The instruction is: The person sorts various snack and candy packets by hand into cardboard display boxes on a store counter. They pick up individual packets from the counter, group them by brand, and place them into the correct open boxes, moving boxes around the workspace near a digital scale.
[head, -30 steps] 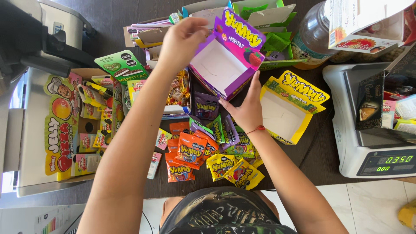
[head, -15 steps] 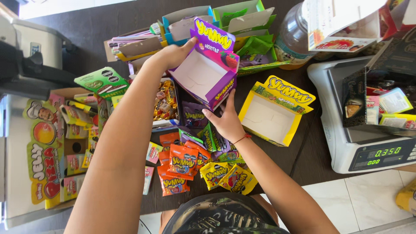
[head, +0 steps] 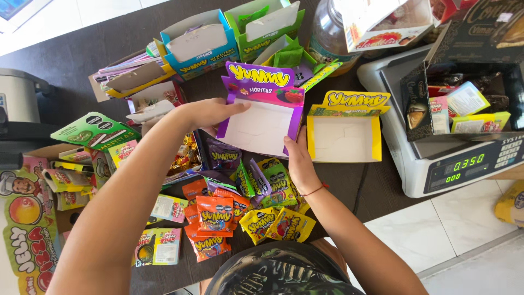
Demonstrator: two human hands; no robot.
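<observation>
Hands hold an open box [head: 261,128] over a table [head: 65,54] crowded with sweets.
The left hand [head: 210,113] grips the box's left edge, the right hand [head: 300,164] its near right corner. A second open box [head: 345,136] sits just to its right, a scale [head: 436,164] farther right. Candy packets [head: 240,210] lie in front, more boxes [head: 229,33] behind.

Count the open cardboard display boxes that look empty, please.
2: the purple display box, held by the left hand and right hand, and the yellow display box beside it. The boxes behind may also be empty.
</observation>
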